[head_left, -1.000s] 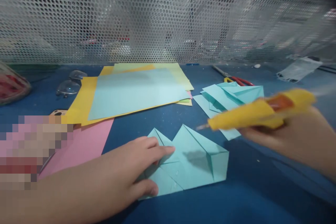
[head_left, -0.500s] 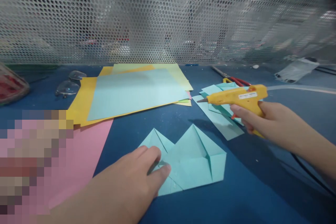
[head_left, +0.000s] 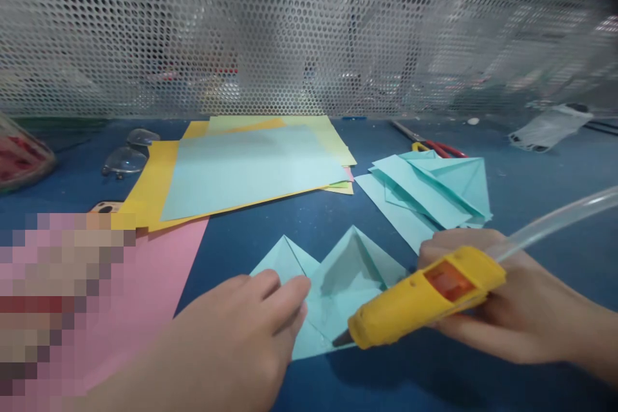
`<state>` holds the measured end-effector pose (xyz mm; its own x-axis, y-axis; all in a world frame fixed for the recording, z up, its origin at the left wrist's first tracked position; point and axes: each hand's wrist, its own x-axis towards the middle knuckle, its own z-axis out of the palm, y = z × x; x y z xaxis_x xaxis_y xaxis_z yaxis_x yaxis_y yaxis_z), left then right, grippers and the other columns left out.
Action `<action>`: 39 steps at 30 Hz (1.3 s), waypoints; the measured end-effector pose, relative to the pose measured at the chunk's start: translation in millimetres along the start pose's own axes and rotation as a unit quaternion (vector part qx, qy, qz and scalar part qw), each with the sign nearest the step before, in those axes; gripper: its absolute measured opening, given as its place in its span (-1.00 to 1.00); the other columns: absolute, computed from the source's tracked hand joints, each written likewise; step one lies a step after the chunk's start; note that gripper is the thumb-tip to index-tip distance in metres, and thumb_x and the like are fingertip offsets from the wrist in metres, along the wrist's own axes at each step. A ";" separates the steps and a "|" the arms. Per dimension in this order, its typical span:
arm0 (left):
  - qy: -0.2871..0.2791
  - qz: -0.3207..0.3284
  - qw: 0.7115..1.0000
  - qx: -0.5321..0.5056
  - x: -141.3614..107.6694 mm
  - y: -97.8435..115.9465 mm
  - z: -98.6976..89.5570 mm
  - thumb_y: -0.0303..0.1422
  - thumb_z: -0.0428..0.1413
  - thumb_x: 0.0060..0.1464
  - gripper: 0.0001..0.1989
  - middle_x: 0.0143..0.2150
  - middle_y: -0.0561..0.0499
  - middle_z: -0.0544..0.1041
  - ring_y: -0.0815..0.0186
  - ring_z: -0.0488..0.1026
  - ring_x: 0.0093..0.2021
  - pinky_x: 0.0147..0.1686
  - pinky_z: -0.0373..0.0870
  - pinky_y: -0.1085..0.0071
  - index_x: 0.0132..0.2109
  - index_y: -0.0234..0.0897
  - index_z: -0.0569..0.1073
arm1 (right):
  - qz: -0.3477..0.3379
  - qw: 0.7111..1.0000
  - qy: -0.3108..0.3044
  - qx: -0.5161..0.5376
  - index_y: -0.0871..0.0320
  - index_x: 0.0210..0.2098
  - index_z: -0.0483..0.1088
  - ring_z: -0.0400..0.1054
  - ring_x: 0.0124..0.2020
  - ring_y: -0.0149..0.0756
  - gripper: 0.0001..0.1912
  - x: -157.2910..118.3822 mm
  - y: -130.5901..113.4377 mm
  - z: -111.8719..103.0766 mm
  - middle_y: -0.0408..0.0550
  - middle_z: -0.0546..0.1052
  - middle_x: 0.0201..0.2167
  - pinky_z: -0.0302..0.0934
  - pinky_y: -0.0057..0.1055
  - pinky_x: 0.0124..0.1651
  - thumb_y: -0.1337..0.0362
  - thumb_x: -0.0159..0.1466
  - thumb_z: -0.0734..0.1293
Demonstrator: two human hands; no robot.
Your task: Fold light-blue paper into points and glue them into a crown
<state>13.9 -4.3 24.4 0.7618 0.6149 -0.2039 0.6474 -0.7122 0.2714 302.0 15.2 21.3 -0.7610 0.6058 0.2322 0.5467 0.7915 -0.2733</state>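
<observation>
A hot glue gun point(head_left: 410, 306), yellow with a dark nozzle, is in the grip of my right hand point(head_left: 516, 309). Its nozzle tip is at the near edge of a folded light-blue paper point(head_left: 338, 286) with two pointed peaks; whether it touches the paper I cannot tell. My left hand point(head_left: 241, 325) has its fingers closed on the left part of this paper, holding it on the blue table. A clear glue stick point(head_left: 555, 222) runs out of the gun's back end. The gun's body hides the paper's right side.
Several folded light-blue papers point(head_left: 429, 187) lie at the right, with red-and-yellow-handled scissors point(head_left: 434, 147) behind them. Coloured sheets point(head_left: 255, 170) are stacked at the back, a pink sheet point(head_left: 145, 290) at the left. Glasses point(head_left: 126, 159) lie near a perforated metal screen point(head_left: 290, 32).
My right hand has brought the glue gun down and left, from above the folded papers to the near edge of the paper at my left hand. My left hand stays on that paper.
</observation>
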 end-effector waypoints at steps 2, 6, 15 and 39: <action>-0.009 0.060 0.993 0.103 0.6 1.9 0.5 -0.61 -0.17 0.12 -0.55 0.10 -0.19 0.48 0.05 0.47 -0.17 -0.32 0.41 0.22 0.03 -0.35 0.49 | -0.002 1.000 0.001 -0.001 0.10 -0.51 0.18 0.22 -0.61 -0.47 -0.83 2.6 -2.1 3.9 -0.24 0.33 -0.61 0.07 -0.48 -0.51 0.34 0.20 0.23; 0.021 0.085 0.983 0.163 -2.6 5.8 4.3 -0.59 -0.16 0.17 -0.55 0.17 -0.14 0.44 0.05 0.46 -0.06 -0.24 0.42 0.22 0.10 -0.34 0.45 | 0.008 0.999 0.024 -0.030 0.09 -0.50 0.15 0.20 -0.64 -0.46 -0.84 3.9 -4.0 9.8 -0.24 0.32 -0.63 0.00 -0.47 -0.56 0.30 0.18 0.23; 0.018 0.080 0.993 0.089 -7.8 -1.1 10.1 -0.61 -0.17 0.16 -0.50 0.21 -0.14 0.39 0.01 0.43 -0.02 -0.21 0.43 0.22 0.19 -0.33 0.36 | 0.023 0.999 0.015 -0.036 0.08 -0.53 0.06 0.13 -0.67 -0.47 -0.72 4.2 -7.7 11.5 -0.28 0.26 -0.67 -0.05 -0.48 -0.59 0.22 0.21 0.25; 0.022 -0.017 0.996 -0.084 -6.3 -4.6 14.8 -0.17 0.02 0.21 -0.56 0.15 -0.14 0.44 0.09 0.30 0.13 0.00 0.36 0.28 0.20 -0.15 0.33 | 0.011 0.999 0.024 -0.028 0.07 -0.48 0.03 0.05 -0.65 -0.42 -0.73 -3.0 -3.7 18.7 -0.27 0.23 -0.65 -0.12 -0.42 -0.54 0.17 0.26 0.21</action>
<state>6.4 -9.9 10.5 0.7358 0.6542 -0.1750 0.6570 -0.6267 0.4191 295.8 9.0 4.2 -0.7311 0.6259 0.2715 0.5833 0.7798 -0.2272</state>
